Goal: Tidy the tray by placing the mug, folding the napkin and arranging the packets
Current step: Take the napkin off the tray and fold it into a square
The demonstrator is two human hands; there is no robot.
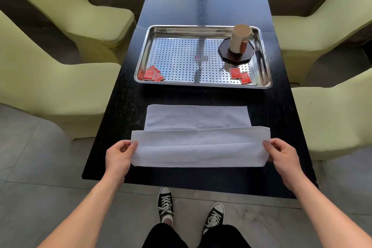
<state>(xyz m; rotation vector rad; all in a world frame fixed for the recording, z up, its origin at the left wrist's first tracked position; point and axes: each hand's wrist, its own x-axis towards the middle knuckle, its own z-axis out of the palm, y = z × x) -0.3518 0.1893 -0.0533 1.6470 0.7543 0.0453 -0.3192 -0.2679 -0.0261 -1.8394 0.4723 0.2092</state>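
Note:
A white napkin lies on the black table in front of the steel tray, its near part lifted and folded over towards the far edge. My left hand pinches the napkin's left end and my right hand pinches its right end. On the tray's far right, a cream mug with a brown handle stands on a dark octagonal coaster. Several red packets lie in the tray's near left corner, and two more red packets lie near its right corner.
The black table runs away from me between yellow-green armchairs on the left and more armchairs on the right. Grey floor tiles and my black sneakers show below the table's near edge.

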